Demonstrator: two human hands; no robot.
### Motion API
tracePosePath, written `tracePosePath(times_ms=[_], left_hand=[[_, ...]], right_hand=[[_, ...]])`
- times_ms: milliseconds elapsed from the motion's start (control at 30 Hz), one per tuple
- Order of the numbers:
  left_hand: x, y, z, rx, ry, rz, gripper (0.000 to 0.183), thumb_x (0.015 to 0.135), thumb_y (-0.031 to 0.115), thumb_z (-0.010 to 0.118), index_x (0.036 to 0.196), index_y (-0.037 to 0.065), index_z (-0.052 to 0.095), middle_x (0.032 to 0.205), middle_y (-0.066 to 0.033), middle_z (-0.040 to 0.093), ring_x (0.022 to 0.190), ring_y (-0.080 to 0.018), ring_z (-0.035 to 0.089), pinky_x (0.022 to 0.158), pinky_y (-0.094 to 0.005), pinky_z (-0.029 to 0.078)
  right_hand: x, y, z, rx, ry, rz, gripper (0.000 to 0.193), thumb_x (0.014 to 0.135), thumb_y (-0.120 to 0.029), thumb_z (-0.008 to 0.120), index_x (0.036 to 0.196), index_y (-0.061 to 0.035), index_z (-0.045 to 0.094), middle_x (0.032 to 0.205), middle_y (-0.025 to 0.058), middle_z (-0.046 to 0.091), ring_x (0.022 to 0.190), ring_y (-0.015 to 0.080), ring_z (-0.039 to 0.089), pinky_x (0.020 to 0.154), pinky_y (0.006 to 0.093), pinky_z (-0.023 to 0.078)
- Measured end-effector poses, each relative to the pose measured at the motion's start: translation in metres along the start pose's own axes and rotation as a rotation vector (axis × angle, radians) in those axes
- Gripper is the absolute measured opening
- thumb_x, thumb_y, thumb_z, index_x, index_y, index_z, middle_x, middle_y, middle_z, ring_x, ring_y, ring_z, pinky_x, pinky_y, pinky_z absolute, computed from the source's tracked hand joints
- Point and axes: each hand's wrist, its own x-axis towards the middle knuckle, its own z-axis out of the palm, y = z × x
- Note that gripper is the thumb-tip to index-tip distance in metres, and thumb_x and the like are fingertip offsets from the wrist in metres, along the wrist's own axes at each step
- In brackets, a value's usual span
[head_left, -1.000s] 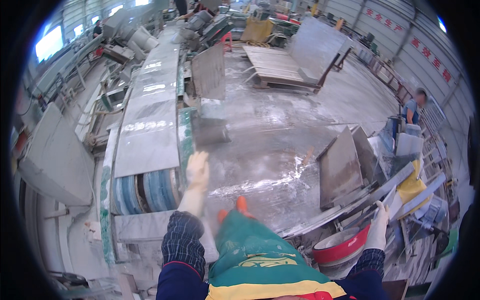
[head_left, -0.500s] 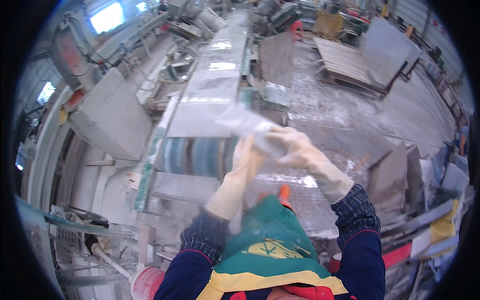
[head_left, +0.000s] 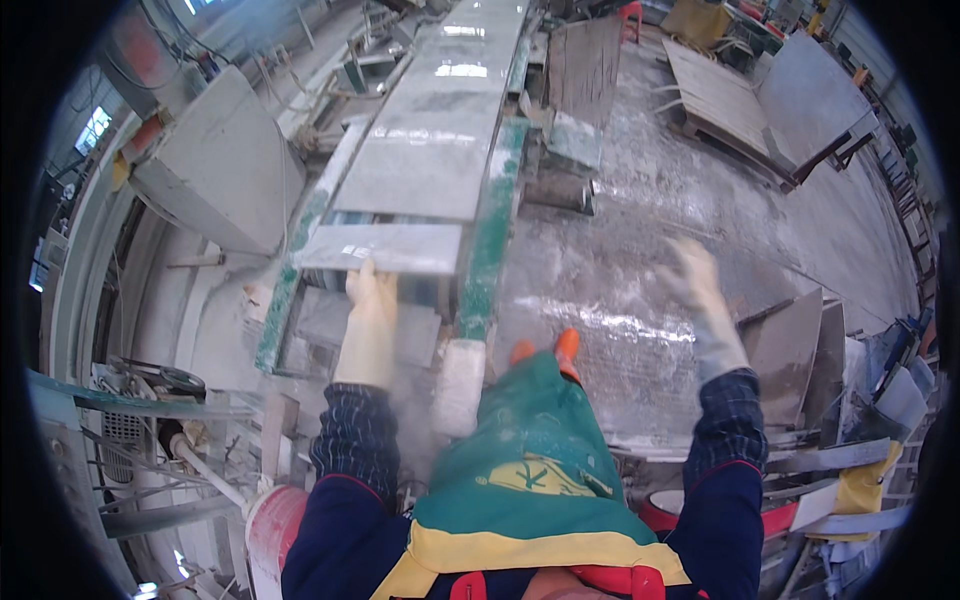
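The left hand (head_left: 370, 295), in a cream rubber glove, pinches the near edge of a narrow pale stone strip (head_left: 390, 245), its fingertips at the middle of that edge. The strip lies crosswise over the near end of the conveyor (head_left: 487, 255), above the blue belts (head_left: 425, 290); whether its whole underside rests on them I cannot tell. Just beyond it, across a narrow gap, a large wet grey stone slab (head_left: 415, 175) lies lengthwise on the conveyor, shining in patches, with more wet slabs in line toward the far end. Below the belts, nearer the person, is another grey stone piece (head_left: 400, 325).

The right hand (head_left: 690, 270), in a matching glove, is well apart on the right, above the wet floor (head_left: 620, 235); it is blurred, but its fingers look loosely spread and it holds nothing visible. Near it on the right, brownish slabs (head_left: 785, 345) lean upright.

The person wears a green apron (head_left: 530, 450) with a yellow band and orange boots (head_left: 567, 350). Near left, beside the left sleeve, stands a red and white bucket (head_left: 275, 530); farther left is a big grey block-shaped housing (head_left: 225, 165). At the far right, a tall grey slab (head_left: 812, 90) stands beside a wooden pallet (head_left: 715, 95)
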Motion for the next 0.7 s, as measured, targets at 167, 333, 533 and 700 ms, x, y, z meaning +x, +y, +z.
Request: tracePosePath(times_ms=[167,333,533,700], left_hand=[[0.014,-0.007,-0.005,-0.006,0.037,-0.019,0.048,0.099,-0.002,0.038,0.144,0.012,0.033,0.144,-0.0164,0.042,0.129,-0.0376,0.048,0.104,-0.0600,0.044],[0.030,-0.014,-0.001,0.032,0.016,-0.035,0.049,0.099,-0.001,0.038,0.145,0.014,0.032,0.143,-0.0161,0.043,0.128,-0.0374,0.049,0.103,-0.0602,0.045],[0.042,-0.021,0.009,0.060,0.030,-0.032,0.049,0.098,0.000,0.042,0.144,0.014,0.033,0.139,-0.0169,0.045,0.124,-0.0387,0.052,0.100,-0.0612,0.046],[0.047,-0.021,0.007,0.080,0.035,-0.027,0.042,0.097,-0.001,0.045,0.137,0.009,0.038,0.136,-0.0191,0.047,0.119,-0.0395,0.055,0.096,-0.0599,0.048]], right_hand=[[-0.218,0.169,-0.057,0.282,0.173,1.029,0.050,0.090,-0.024,0.064,0.135,-0.0029,0.057,0.129,0.0154,0.064,0.120,0.0238,0.059,0.100,0.0332,0.044],[-0.460,0.230,-0.129,-0.233,0.036,1.407,0.059,0.090,-0.042,0.055,0.135,-0.0028,0.054,0.133,0.0209,0.059,0.121,0.0363,0.057,0.101,0.0401,0.043],[-0.626,0.209,-0.138,-0.330,0.232,1.681,0.059,0.094,-0.044,0.051,0.140,-0.0074,0.051,0.138,0.0205,0.056,0.126,0.0353,0.054,0.106,0.0408,0.040],[-0.619,0.157,-0.123,-0.362,0.259,1.712,0.062,0.094,-0.050,0.049,0.142,-0.0114,0.052,0.139,0.0159,0.056,0.127,0.0329,0.054,0.108,0.0390,0.040]])
